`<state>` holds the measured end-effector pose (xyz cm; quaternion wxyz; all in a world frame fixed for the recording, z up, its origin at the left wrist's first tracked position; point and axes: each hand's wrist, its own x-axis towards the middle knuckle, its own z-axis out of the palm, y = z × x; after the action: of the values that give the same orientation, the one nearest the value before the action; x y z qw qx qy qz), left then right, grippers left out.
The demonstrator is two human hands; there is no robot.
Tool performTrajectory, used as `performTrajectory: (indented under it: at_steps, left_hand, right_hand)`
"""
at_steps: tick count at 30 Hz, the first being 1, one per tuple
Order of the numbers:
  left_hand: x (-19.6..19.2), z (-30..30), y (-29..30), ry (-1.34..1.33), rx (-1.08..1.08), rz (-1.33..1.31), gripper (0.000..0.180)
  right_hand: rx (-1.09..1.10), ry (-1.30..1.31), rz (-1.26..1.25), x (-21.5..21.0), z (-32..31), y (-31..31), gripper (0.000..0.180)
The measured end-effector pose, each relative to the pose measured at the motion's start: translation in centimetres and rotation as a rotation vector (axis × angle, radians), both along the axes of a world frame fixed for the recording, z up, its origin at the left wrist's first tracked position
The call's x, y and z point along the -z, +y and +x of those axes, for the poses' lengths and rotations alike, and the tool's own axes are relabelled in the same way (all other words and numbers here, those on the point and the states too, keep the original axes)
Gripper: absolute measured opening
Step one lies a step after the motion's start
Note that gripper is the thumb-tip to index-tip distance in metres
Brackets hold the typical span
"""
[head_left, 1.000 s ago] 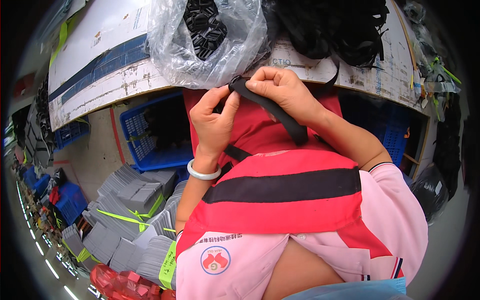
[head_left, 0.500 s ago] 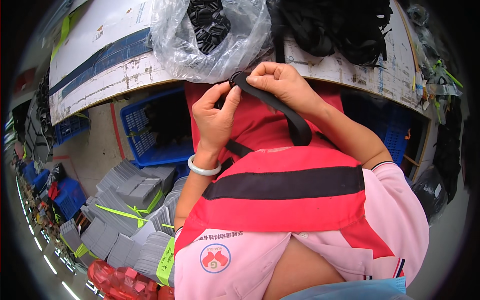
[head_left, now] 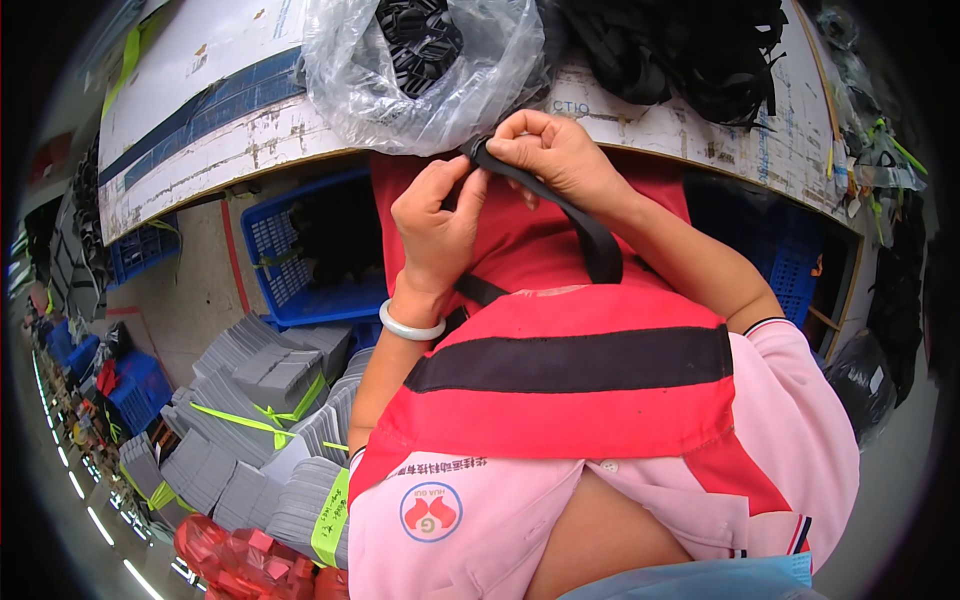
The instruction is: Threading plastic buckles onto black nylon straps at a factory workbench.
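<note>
At the near edge of the workbench, my left hand (head_left: 436, 228) pinches a small black plastic buckle (head_left: 476, 152) between thumb and fingers. My right hand (head_left: 568, 165) is closed on a black webbing strap (head_left: 598, 248) right beside the buckle. From there the strap loops down toward my red apron (head_left: 560, 365), and another part of it shows below my left hand. How the webbing runs through the buckle is hidden by my fingers. Just beyond both hands, a clear plastic bag (head_left: 345, 95) lies open on the bench with many black buckles (head_left: 418, 50) inside.
Black straps (head_left: 690, 60) are heaped on the bench (head_left: 215, 175) at the right. Below its left part stands a blue crate (head_left: 300, 308) with dark material inside. Tied stacks of grey sheets (head_left: 235, 400) and red plastic-wrapped pieces (head_left: 250, 565) sit to my left.
My right fingers have come closer to the buckle along the strap. Both hands have shifted slightly, and the strap's hanging loop has narrowed.
</note>
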<state>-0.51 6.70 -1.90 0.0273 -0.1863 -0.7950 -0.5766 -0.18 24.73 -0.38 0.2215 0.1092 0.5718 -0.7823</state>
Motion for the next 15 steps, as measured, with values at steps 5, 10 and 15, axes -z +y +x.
performTrajectory:
  at_steps: [5,10,15]
  left_hand:
    - [1.2,0.7,-0.6,0.192,0.046,-0.08,0.015]
    - [0.0,0.8,-0.8,-0.903,-0.021,0.586,0.018]
    - [0.9,1.1,-0.9,-0.906,-0.032,0.724,0.023]
  right_hand:
    - [-0.058,-0.091,-0.075,0.2,0.1,0.5,0.029]
    - [-0.119,-0.056,-0.066,-0.2,0.4,0.4,0.021]
    - [-0.002,0.596,0.248,-0.6,1.3,-0.5,0.01]
